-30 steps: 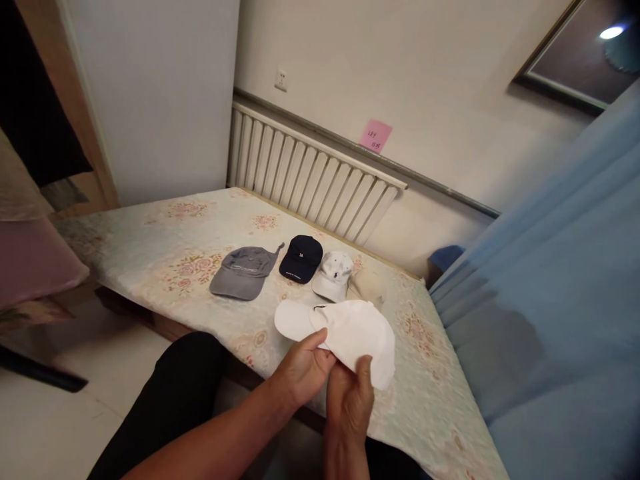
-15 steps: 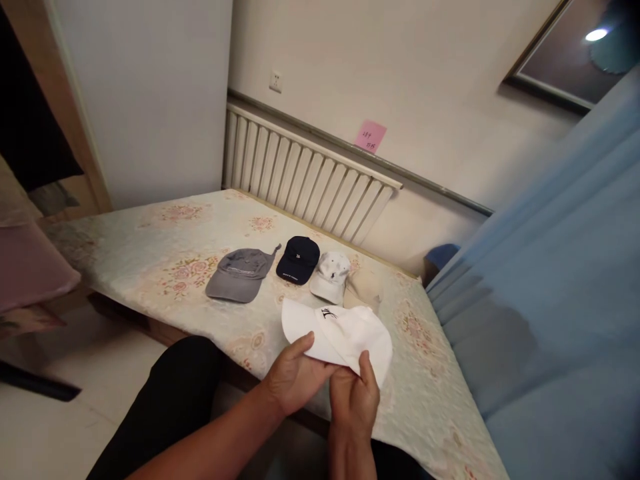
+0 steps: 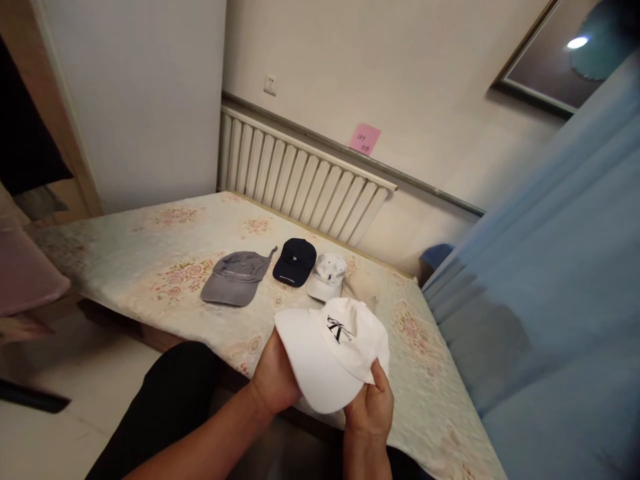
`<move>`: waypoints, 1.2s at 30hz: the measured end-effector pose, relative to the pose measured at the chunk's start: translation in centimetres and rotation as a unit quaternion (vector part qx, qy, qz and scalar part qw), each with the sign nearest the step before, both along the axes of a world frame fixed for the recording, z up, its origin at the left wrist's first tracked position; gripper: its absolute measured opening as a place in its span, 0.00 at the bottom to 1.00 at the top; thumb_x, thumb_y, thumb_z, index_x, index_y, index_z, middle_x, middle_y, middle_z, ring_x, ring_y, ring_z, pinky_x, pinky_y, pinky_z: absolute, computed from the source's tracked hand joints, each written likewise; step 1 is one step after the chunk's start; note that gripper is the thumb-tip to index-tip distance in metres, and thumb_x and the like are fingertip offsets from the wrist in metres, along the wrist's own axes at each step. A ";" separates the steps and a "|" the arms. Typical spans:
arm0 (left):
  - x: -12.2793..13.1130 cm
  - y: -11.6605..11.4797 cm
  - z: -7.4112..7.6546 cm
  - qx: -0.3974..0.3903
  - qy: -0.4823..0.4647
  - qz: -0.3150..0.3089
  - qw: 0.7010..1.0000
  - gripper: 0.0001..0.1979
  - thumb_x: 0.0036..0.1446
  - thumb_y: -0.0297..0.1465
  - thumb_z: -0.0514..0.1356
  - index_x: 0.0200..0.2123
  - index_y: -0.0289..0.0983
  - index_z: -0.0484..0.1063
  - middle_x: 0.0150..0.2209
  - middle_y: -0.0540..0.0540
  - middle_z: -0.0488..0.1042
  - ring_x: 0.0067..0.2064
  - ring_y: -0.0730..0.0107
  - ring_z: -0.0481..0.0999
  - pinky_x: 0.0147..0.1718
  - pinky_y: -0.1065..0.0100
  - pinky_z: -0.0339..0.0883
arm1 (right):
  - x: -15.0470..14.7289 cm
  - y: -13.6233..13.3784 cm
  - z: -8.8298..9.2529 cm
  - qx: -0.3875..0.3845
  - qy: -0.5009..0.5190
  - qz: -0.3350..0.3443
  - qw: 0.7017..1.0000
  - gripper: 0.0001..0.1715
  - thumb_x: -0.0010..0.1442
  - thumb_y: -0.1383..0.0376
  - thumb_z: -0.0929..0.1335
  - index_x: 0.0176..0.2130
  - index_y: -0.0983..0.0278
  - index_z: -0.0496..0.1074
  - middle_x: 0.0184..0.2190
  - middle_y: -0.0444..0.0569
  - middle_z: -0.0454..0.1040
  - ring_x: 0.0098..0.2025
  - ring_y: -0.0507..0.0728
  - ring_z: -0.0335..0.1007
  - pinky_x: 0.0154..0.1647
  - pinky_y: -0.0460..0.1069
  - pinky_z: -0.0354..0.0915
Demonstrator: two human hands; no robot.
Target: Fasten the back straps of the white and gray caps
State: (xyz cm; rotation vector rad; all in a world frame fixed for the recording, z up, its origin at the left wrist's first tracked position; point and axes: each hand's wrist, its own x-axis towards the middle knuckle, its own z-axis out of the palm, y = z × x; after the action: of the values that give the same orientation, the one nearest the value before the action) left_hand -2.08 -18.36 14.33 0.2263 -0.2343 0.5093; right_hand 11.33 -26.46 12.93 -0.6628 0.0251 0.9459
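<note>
A white baseball cap [image 3: 350,340] with black lettering on its front is held up between both hands, above the near edge of the bed. My left hand [image 3: 277,377] supports it under the brim, its fingers mostly hidden behind the cap. At the cap's lower right edge, my right hand [image 3: 373,403] grips with the thumb on the outside. Beyond lie a grey cap [image 3: 235,277], a navy cap [image 3: 295,262] and an off-white cap [image 3: 329,275] with a small dark logo. A beige cap [image 3: 363,287] is partly covered by the held one.
The bed has a floral cover [image 3: 175,247]. A radiator [image 3: 300,180] stands along its far side, under a pink note [image 3: 365,139] on the wall. Blue curtain [image 3: 540,280] hangs at the right. My dark-clothed knee [image 3: 180,373] is at the near edge.
The white cap has been turned so that its lettered front and brim top face me. My right hand has shifted slightly right and down, my left hand slightly left.
</note>
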 end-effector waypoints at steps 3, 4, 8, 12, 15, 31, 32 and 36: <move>-0.2 0.2 -0.1 -0.008 0.060 0.006 0.998 0.28 0.59 0.49 0.47 0.51 0.36 0.71 0.46 0.43 0.76 0.57 0.54 0.65 0.59 0.56 0.48 | 0.0 -0.1 0.0 -0.002 0.016 0.023 1.000 0.20 0.56 0.60 0.64 0.44 0.68 0.74 0.38 0.52 0.79 0.45 0.60 0.74 0.57 0.60 0.60; -0.4 0.3 -0.1 -0.014 0.076 0.005 0.997 0.29 0.58 0.50 0.47 0.51 0.37 0.71 0.46 0.43 0.76 0.57 0.54 0.65 0.58 0.56 0.49 | 0.0 -0.1 -0.1 -0.006 0.020 0.031 0.999 0.19 0.56 0.60 0.65 0.42 0.68 0.75 0.37 0.52 0.80 0.44 0.60 0.74 0.57 0.60 0.60; -0.9 0.5 -0.5 -0.032 0.117 -0.024 0.992 0.36 0.55 0.56 0.45 0.53 0.35 0.69 0.48 0.41 0.75 0.57 0.51 0.65 0.56 0.55 0.52 | 0.2 -0.1 -0.5 -0.018 0.030 0.080 0.996 0.18 0.54 0.59 0.65 0.37 0.69 0.77 0.35 0.54 0.80 0.45 0.61 0.74 0.57 0.60 0.59; -0.7 0.5 -1.2 -0.028 0.127 -0.047 0.990 0.41 0.53 0.59 0.44 0.54 0.32 0.67 0.48 0.40 0.74 0.56 0.48 0.66 0.56 0.55 0.53 | 0.2 -0.2 -0.6 -0.023 0.023 0.130 0.991 0.19 0.52 0.57 0.66 0.37 0.68 0.77 0.35 0.55 0.80 0.48 0.63 0.72 0.57 0.61 0.58; -0.3 0.6 -1.6 -0.042 0.130 -0.058 0.989 0.44 0.49 0.61 0.48 0.55 0.31 0.66 0.49 0.37 0.73 0.55 0.46 0.67 0.57 0.54 0.52 | -0.2 -0.3 0.1 -0.030 0.023 0.159 0.987 0.20 0.51 0.56 0.66 0.37 0.68 0.77 0.37 0.56 0.79 0.50 0.64 0.70 0.57 0.62 0.58; -1.0 -0.9 0.9 -0.096 0.203 -0.068 0.972 0.29 0.50 0.45 0.56 0.50 0.30 0.70 0.38 0.40 0.78 0.44 0.46 0.75 0.50 0.50 0.62 | -0.9 -0.3 0.1 -0.050 0.028 0.200 0.978 0.22 0.50 0.55 0.66 0.39 0.67 0.77 0.39 0.55 0.79 0.51 0.64 0.69 0.58 0.61 0.56; -0.9 -0.8 0.8 -0.097 0.211 -0.063 0.971 0.28 0.51 0.43 0.56 0.50 0.31 0.70 0.37 0.40 0.79 0.43 0.46 0.76 0.49 0.50 0.63 | -0.9 -0.4 0.0 -0.044 0.027 0.201 0.978 0.22 0.51 0.54 0.66 0.39 0.66 0.77 0.39 0.55 0.79 0.51 0.63 0.69 0.58 0.61 0.56; -0.5 -0.6 0.1 -0.087 0.192 -0.028 0.977 0.25 0.53 0.41 0.55 0.50 0.32 0.71 0.35 0.41 0.79 0.42 0.48 0.76 0.49 0.52 0.63 | -1.3 -0.7 -0.3 -0.005 0.017 0.182 0.983 0.28 0.54 0.48 0.64 0.43 0.65 0.75 0.40 0.54 0.79 0.52 0.63 0.69 0.56 0.61 0.58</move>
State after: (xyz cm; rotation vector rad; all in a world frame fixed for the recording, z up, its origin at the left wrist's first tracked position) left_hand -2.61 -18.97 14.46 0.1423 0.1813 0.4186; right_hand 9.99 -27.17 12.66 -0.6731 -0.0639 1.3102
